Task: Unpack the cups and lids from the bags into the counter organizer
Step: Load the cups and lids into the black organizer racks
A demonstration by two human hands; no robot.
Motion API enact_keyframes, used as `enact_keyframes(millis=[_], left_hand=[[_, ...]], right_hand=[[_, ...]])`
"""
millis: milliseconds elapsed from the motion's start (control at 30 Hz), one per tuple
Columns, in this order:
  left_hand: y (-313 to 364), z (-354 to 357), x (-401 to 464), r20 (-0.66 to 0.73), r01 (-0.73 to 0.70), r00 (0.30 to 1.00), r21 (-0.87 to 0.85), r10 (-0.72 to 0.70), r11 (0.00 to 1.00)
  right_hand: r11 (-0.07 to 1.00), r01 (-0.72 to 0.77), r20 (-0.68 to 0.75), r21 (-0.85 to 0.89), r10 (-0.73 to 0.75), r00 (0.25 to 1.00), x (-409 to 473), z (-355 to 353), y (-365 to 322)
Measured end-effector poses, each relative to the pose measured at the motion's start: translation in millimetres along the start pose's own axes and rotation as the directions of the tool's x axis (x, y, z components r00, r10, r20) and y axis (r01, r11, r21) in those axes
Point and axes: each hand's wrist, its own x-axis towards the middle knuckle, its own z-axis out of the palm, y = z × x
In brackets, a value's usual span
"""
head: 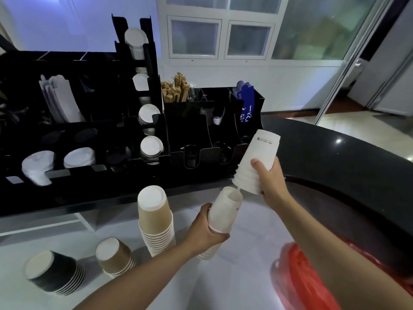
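Left hand (204,229) grips a stack of white paper cups (224,212) (bases up) above the pale worktop (234,276); right hand (269,179) clutches another upturned white cup stack (257,163) beside the black counter organizer (190,128).

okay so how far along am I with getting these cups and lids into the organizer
Partly done. The black organizer already holds white lids and white cups in its vertical column. In hand: your left hand and right hand each grip a white cup stack. Left: the tall kraft stack, short brown stack and black stack on the white counter.
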Motion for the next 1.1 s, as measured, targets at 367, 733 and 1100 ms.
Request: enact_keyframes(millis=[367, 733, 1100], left_hand=[[-44, 7, -16, 0.130, 0.032, 0.991, 0.080, -0.042, 0.996], [58, -52, -31, -0.158, -0.170, 0.967, 0.180, 0.199, 0.969], [152, -261, -4, -0.414, -0.239, 0.632, 0.701, 0.655, 0.672]], right_hand=[[0.998, -0.058, 0.198, -0.038, 0.064, 0.978, 3, 11, -1], [0.988, 0.147, 0.371, 0.036, -0.150, 0.917, 40, 86, -88], [0.907, 0.420, 0.321, 0.022, -0.404, 0.857, 84, 188, -204]])
